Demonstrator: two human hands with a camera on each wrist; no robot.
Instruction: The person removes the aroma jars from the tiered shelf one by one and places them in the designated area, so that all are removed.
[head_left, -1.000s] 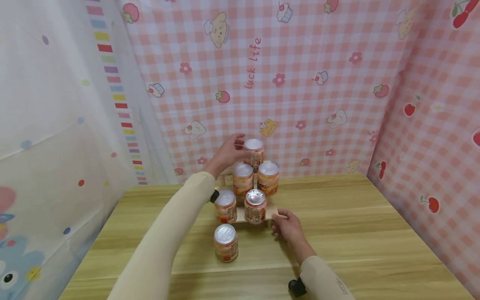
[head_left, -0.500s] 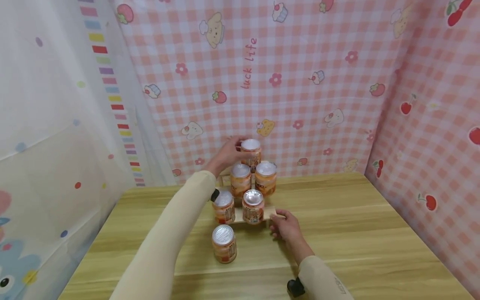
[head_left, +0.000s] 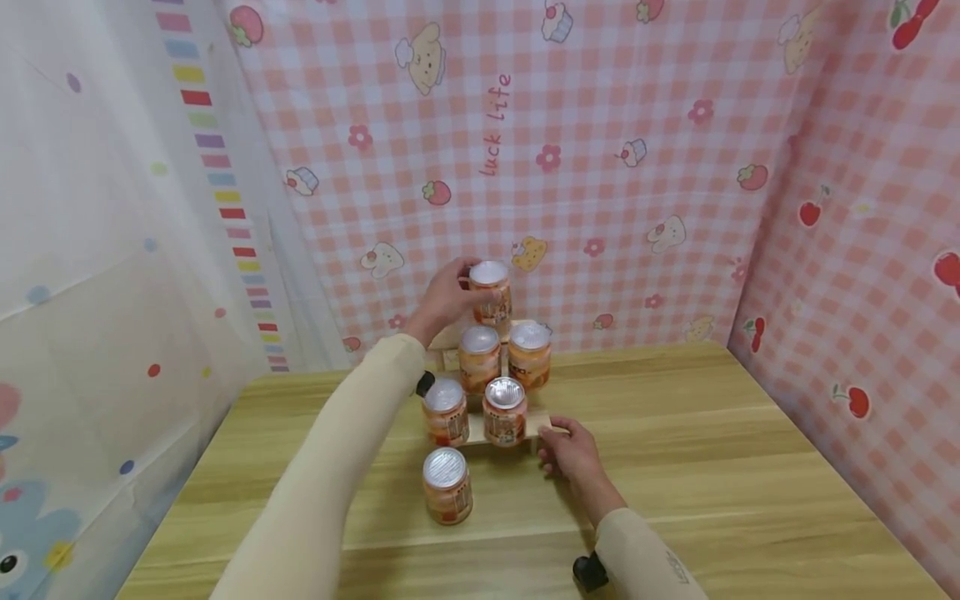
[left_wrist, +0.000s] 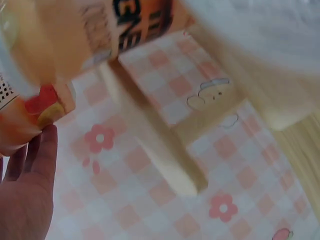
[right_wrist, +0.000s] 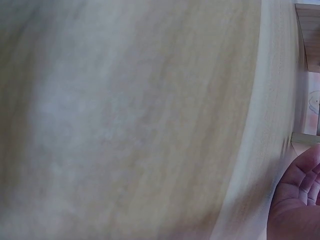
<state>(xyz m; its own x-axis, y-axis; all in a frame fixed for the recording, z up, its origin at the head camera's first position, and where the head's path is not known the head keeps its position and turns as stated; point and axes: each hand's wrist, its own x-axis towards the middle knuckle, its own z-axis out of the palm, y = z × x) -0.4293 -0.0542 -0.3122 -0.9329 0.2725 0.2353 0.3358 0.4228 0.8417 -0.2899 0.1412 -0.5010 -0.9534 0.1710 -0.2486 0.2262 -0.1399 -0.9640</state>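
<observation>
My left hand (head_left: 446, 296) grips an orange-labelled jar (head_left: 492, 298) with a silvery lid, above the top tier of a small wooden stepped rack (head_left: 537, 423). In the left wrist view, fingers (left_wrist: 46, 150) lie against this jar (left_wrist: 20, 125). My right hand (head_left: 573, 454) pinches the right end of the rack's lowest shelf; in the right wrist view that hand (right_wrist: 297, 205) shows only at the lower right. Two similar jars, a left one (head_left: 480, 358) and a right one (head_left: 529, 357), stand on the middle tier. Another two, left (head_left: 447, 414) and right (head_left: 506, 412), stand on the lowest.
One more jar (head_left: 448, 487) stands on the wood-grain table (head_left: 712, 500) in front of the rack. A pink checked cloth (head_left: 600, 108) hangs close behind the rack, and a white dotted cloth (head_left: 112, 250) hangs at the left.
My left hand has raised the top jar and shifted it a little left, leaving part of the top tier bare. The right hand keeps its place on the rack. The view has shifted slightly.
</observation>
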